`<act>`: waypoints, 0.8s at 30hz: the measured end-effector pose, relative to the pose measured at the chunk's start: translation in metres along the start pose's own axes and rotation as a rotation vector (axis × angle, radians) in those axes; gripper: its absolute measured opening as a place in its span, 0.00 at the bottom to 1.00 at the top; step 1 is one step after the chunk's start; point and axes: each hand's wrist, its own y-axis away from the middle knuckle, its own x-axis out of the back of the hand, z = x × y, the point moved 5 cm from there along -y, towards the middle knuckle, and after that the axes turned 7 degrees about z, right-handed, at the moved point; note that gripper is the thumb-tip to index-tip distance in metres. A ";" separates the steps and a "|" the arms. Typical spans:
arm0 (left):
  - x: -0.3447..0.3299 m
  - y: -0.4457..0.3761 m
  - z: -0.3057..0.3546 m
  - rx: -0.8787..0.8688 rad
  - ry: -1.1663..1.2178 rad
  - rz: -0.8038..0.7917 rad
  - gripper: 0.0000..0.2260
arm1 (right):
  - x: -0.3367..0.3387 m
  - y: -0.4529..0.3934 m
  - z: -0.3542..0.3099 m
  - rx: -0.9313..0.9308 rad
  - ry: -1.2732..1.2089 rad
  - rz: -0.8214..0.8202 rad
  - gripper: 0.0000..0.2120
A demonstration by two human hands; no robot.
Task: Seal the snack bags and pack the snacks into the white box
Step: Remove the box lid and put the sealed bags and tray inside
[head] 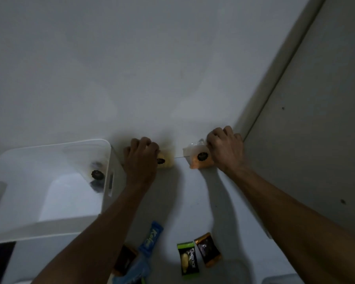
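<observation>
At the centre of the frame the left hand (pixel 140 155) curls its fingers over a pale yellow snack bag (pixel 166 160) that stands on the white table (pixel 193 201) against the wall (pixel 131 68); the bag carries a round dark label. To the right of it, well apart, the right hand (pixel 223 148) grips the top edge of an orange snack bag (pixel 199 158) with the same kind of dark label, the clear plastic bunched beside the knuckles. Whether either bag's seal is closed cannot be told, as the fingers cover it.

The white box (pixel 49 220) sits at the lower left of the frame, just beside the left forearm, with cut-out handles in its walls. Inside it, against the right wall, lies what seems to be a clear bag of dark snacks (pixel 97 177) with a round dark label; the dim light blurs it.

Along the bottom of the frame several wrapped snacks lie on the table: a blue wrapper (pixel 152 236), a dark brown packet (pixel 125 261) partly under the left forearm, a green and black Nextar packet (pixel 188 258), and touching its right side an orange and dark packet (pixel 207 249).
</observation>
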 end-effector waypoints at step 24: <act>0.216 -0.007 -0.194 0.115 0.142 -0.091 0.06 | 0.237 -0.015 -0.267 0.207 -0.312 -0.024 0.04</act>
